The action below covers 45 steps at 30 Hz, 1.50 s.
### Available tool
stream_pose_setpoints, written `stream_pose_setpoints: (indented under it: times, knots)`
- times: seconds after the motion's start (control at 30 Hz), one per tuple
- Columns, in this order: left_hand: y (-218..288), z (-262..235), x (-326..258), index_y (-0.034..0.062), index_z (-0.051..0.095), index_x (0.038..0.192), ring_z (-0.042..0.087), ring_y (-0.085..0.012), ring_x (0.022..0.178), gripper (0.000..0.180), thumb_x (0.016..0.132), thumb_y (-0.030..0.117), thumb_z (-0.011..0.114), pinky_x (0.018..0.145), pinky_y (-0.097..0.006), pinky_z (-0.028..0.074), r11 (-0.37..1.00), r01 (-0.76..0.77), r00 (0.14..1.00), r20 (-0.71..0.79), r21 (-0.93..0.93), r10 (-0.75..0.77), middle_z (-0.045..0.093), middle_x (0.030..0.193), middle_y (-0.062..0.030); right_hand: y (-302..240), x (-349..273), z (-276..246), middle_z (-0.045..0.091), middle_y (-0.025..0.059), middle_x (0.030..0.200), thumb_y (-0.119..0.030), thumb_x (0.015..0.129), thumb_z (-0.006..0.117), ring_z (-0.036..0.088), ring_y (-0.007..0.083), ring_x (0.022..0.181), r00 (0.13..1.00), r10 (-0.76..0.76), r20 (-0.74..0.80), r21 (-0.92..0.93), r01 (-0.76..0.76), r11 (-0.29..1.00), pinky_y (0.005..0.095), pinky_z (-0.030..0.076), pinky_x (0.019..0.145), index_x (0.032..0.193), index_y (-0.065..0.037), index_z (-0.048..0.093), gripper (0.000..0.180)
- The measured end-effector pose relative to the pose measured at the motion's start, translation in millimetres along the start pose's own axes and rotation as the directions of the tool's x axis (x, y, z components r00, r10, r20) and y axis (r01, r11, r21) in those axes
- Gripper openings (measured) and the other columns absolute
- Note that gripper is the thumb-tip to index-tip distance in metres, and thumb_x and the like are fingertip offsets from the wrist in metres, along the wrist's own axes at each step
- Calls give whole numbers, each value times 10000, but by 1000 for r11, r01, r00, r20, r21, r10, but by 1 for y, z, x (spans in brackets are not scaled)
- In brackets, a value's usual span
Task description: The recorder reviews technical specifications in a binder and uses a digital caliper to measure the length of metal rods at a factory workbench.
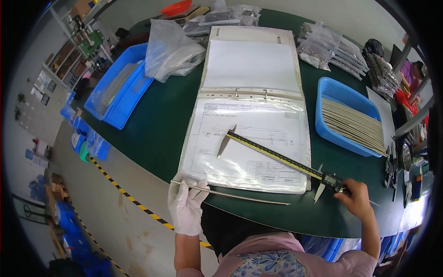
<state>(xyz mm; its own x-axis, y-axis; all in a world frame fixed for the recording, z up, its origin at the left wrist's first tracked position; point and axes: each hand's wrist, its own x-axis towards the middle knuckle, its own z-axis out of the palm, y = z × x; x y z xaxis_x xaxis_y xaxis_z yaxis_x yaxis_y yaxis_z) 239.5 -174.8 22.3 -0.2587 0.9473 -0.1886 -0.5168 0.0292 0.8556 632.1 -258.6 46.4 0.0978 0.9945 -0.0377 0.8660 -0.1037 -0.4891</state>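
Table (159, 122) space in front of the person was mostly given to a binder (251, 33), opened flat, presumably so its lower drawing (210, 120) faced the reader. A blue bin (125, 114) stood at left and a blue tray (342, 86) at right, the tray's low walls apparently keeping its thin rods from rolling. The caliper (277, 156) slanted across the drawing, spread wide, its right end pinched in the bare right hand (355, 198), likely to steady the slider. The gloved left hand (187, 207) had its fingers closed on one end of a single rod (249, 198), which reached rightward just below the binder, seemingly held there to leave its length free. Fine print and line work covered the drawing, mostly too small to read; digits showed on the caliper's little display (331, 180).
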Motion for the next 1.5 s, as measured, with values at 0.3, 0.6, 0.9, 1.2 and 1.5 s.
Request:
stream_pose_setpoints:
  times: [0.3, 0.6, 0.9, 1.2, 1.5]
  knots:
    - [-20, 31, 3, 84, 428, 1217, 632, -255, 912, 278, 946, 146, 423, 773, -358, 536, 955, 250, 963, 146, -159, -228, 587, 896, -49, -15, -12, 5, 450, 42, 549, -172, 676, 750, 392, 95, 466, 998, -61, 20, 266, 53, 962, 249, 328, 439, 829, 14, 547, 315]
    - [-25, 35, 4, 101, 413, 1213, 637, -238, 892, 272, 946, 147, 432, 762, -346, 529, 950, 274, 957, 137, -153, -254, 585, 887, -34, -14, -5, 17, 427, 23, 525, -147, 697, 734, 377, 84, 465, 992, -109, 57, 245, 91, 965, 235, 320, 438, 845, 16, 535, 297]
    - [-28, 34, 6, 92, 420, 1191, 638, -245, 887, 254, 945, 153, 438, 768, -358, 526, 949, 271, 959, 134, -161, -251, 581, 890, -34, -15, -6, 18, 453, 39, 554, -62, 691, 656, 388, 91, 462, 984, -158, 84, 235, 135, 963, 237, 333, 444, 885, 26, 542, 242]
    - [-30, 32, 7, 94, 424, 1204, 640, -246, 874, 269, 942, 151, 437, 758, -354, 528, 948, 278, 958, 115, -157, -262, 577, 902, -41, -23, -4, 16, 539, 103, 650, -75, 655, 586, 498, 157, 484, 980, -187, 65, 84, 181, 980, 275, 415, 470, 1176, 40, 501, 540]
    - [-28, 35, 5, 91, 427, 1227, 642, -236, 876, 297, 940, 163, 447, 720, -325, 527, 956, 254, 966, 83, -144, -244, 580, 896, -35, -20, -5, 18, 538, 116, 648, -85, 658, 579, 517, 179, 489, 974, -215, 66, 82, 209, 974, 284, 422, 473, 1198, 52, 475, 567]
